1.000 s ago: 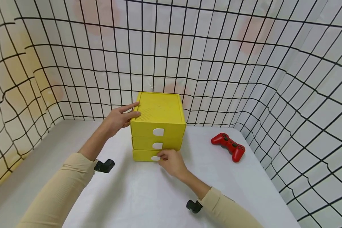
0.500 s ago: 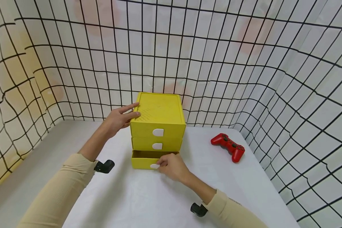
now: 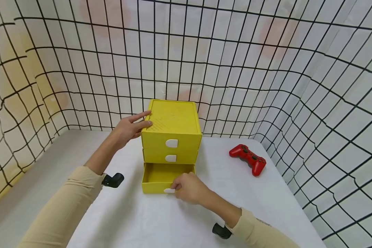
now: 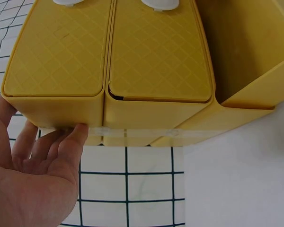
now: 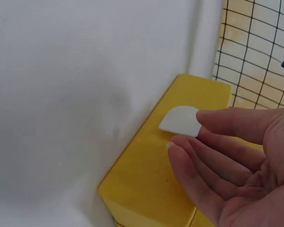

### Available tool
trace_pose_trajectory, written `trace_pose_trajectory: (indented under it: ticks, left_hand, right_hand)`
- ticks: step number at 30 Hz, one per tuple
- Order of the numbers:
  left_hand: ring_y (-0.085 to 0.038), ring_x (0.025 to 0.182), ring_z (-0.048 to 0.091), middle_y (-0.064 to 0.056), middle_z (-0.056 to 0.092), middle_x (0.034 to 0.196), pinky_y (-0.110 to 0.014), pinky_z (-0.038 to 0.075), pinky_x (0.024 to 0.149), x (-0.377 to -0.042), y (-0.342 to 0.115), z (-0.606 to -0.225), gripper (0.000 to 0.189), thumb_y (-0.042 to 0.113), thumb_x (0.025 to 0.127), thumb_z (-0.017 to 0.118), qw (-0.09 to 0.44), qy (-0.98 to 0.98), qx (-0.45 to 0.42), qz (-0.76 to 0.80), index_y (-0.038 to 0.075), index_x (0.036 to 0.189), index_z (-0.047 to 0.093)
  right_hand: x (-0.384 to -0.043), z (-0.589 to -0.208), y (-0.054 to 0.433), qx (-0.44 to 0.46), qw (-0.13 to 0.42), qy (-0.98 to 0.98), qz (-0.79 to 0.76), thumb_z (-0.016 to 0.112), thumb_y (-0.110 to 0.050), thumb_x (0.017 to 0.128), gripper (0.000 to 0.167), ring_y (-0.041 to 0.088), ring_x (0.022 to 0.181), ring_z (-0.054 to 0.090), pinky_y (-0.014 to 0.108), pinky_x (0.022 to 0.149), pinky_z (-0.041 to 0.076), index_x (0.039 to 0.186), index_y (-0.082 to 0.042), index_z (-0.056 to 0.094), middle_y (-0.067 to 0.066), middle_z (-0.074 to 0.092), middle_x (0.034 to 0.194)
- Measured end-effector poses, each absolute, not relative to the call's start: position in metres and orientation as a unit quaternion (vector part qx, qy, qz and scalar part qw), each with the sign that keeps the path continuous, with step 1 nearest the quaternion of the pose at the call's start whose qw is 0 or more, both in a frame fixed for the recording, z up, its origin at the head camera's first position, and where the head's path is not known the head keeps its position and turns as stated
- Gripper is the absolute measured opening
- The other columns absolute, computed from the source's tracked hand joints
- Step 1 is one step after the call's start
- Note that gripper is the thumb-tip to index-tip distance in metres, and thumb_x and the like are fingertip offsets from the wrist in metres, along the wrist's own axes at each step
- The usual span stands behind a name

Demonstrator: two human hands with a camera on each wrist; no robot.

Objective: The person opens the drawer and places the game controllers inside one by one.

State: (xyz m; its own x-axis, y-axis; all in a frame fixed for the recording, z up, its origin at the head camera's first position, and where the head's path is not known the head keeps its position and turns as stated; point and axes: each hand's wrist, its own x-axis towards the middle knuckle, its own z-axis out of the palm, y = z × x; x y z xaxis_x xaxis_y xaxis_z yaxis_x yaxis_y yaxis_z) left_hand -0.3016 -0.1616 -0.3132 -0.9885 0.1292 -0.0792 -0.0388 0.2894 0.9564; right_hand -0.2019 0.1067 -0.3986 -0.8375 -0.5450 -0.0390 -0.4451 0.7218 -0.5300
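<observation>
Since the previous views, we see the bottom drawer (image 3: 154, 188) drawn farther out, its interior now exposed left of and beyond the right grip (image 3: 189, 188). That grip pinches the tab (image 5: 181, 121) between thumb and curled fingers. We judge that access to the drawer is improving. The left grip (image 3: 127, 130), fingers extended and spread, rests against the upper left edge of the cabinet (image 3: 175, 119), presumably bracing it.

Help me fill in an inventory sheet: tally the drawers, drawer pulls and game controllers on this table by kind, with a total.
Yellow drawers: 3 (the lowest is open)
White pulls: 3
Red game controller: 1
Total: 7
</observation>
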Motion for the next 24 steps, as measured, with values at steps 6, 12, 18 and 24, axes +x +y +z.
trace_pose_trajectory:
  ticks: [6, 12, 18, 24]
  left_hand:
    - [-0.026, 0.140, 0.051, -0.004, 0.040, 0.161, -0.046, 0.042, 0.117, -0.302, -0.162, -0.314, 0.065, 0.047, 0.095, 0.069, 0.068, 0.801, 0.035, 0.594, 0.038, 0.154, 0.044]
    - [-0.027, 0.139, 0.051, -0.004, 0.041, 0.161, -0.047, 0.042, 0.117, -0.301, -0.162, -0.314, 0.065, 0.047, 0.094, 0.070, 0.064, 0.802, 0.035, 0.593, 0.038, 0.154, 0.044]
    - [-0.027, 0.138, 0.052, -0.004, 0.041, 0.161, -0.047, 0.042, 0.117, -0.301, -0.162, -0.314, 0.065, 0.047, 0.094, 0.070, 0.064, 0.801, 0.038, 0.594, 0.038, 0.154, 0.044]
    - [-0.026, 0.139, 0.051, -0.003, 0.040, 0.162, -0.046, 0.042, 0.117, -0.302, -0.163, -0.314, 0.065, 0.047, 0.094, 0.070, 0.066, 0.799, 0.037, 0.597, 0.038, 0.154, 0.044]
  right_hand:
    - [-0.195, -0.397, 0.106, -0.270, 0.109, 0.927, -0.238, 0.076, -0.006, 0.082, 0.015, 0.004, 0.076, 0.065, 0.016, 0.067, 0.054, 0.096, -0.006, 0.081, 0.000, 0.077, 0.089]
    - [-0.185, -0.391, 0.104, -0.273, 0.135, 0.925, -0.227, 0.078, -0.007, 0.082, 0.013, 0.001, 0.071, 0.061, 0.015, 0.063, 0.053, 0.095, -0.008, 0.081, -0.004, 0.076, 0.087]
    - [-0.177, -0.384, 0.103, -0.263, 0.167, 0.924, -0.221, 0.082, -0.012, 0.083, 0.011, 0.003, 0.069, 0.058, 0.016, 0.062, 0.052, 0.094, -0.011, 0.082, -0.008, 0.074, 0.082]
    - [-0.173, -0.382, 0.103, -0.265, 0.185, 0.920, -0.222, 0.079, -0.010, 0.085, 0.009, 0.004, 0.065, 0.058, 0.016, 0.059, 0.052, 0.093, -0.010, 0.081, -0.008, 0.073, 0.080]
